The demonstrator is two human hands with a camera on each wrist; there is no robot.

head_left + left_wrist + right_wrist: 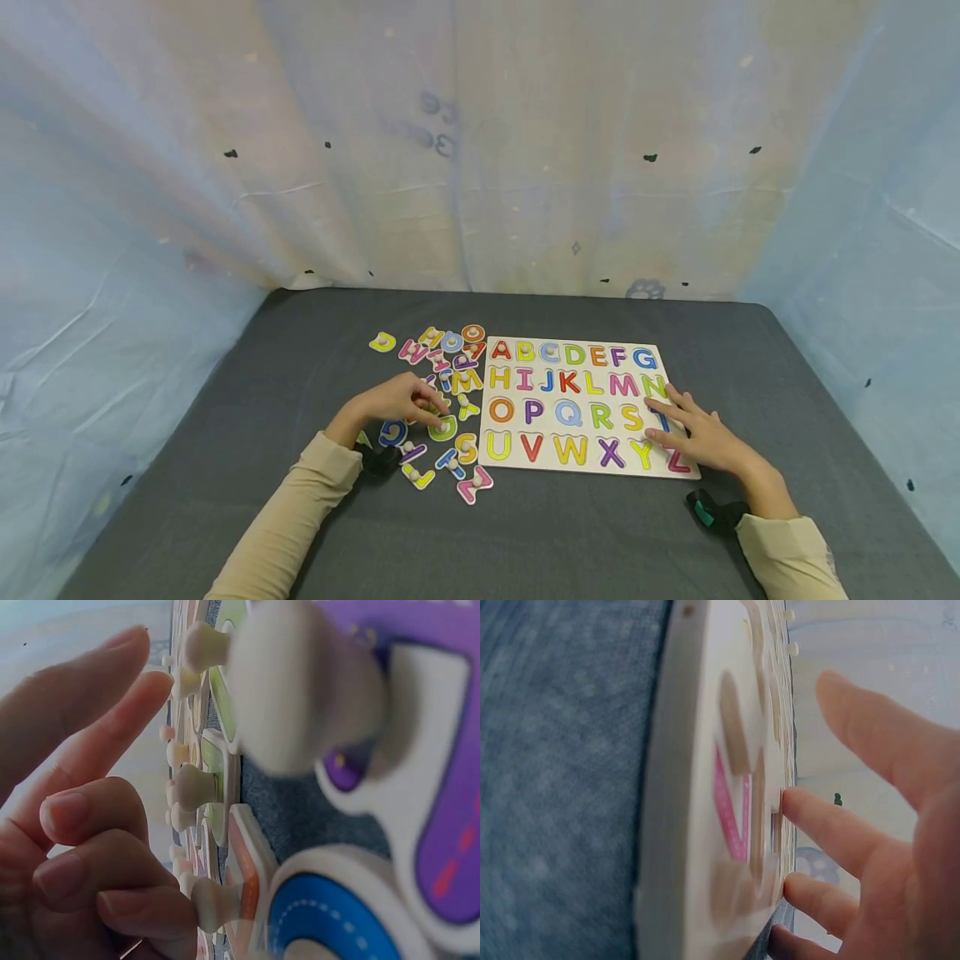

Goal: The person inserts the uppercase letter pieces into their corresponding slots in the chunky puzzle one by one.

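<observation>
My left hand [408, 398] reaches over loose wooden letter pieces, its thumb and index finger extended beside a green rounded letter piece [442, 428] with a round knob. In the left wrist view, the fingertips [139, 641] stand just short of a pale knob [206, 646], and the other fingers are curled. My right hand [701, 435] rests spread on the right edge of the white alphabet board [585, 477], fingertips on its surface near N and Z. Knobbed pieces A [502, 350], B [526, 352] and C [550, 353] sit in the board's top row.
Several loose letters lie left of the board, among them a pink Z [476, 484], a yellow S [467, 448], a blue T [450, 463] and an orange O [473, 333]. Dark cloth covers the table [585, 542]. Pale curtains [525, 167] hang behind it.
</observation>
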